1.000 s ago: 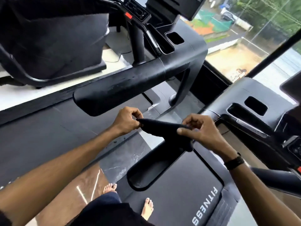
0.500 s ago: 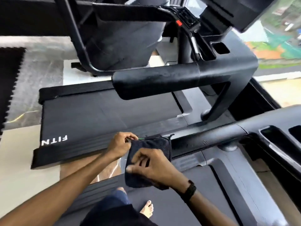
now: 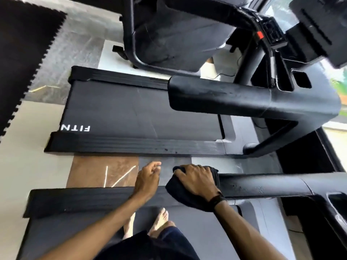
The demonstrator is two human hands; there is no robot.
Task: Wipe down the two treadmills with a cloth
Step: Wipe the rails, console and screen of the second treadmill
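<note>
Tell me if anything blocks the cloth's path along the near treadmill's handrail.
Nothing visible does. The right hand presses the cloth onto the handrail's free end, and the rail runs bare toward the console. The left hand hovers off to the side.

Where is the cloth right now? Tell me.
In the head view, the dark cloth is lower centre-right, pressed under the right hand on the near treadmill's handrail end; the left hand is beside it.

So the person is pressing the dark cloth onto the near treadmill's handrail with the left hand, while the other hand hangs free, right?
Not quite: the head view shows the right hand, the one with the wristband, pressing the dark cloth onto the near treadmill's handrail. The left hand is the one that hangs free, open beside it.
</note>
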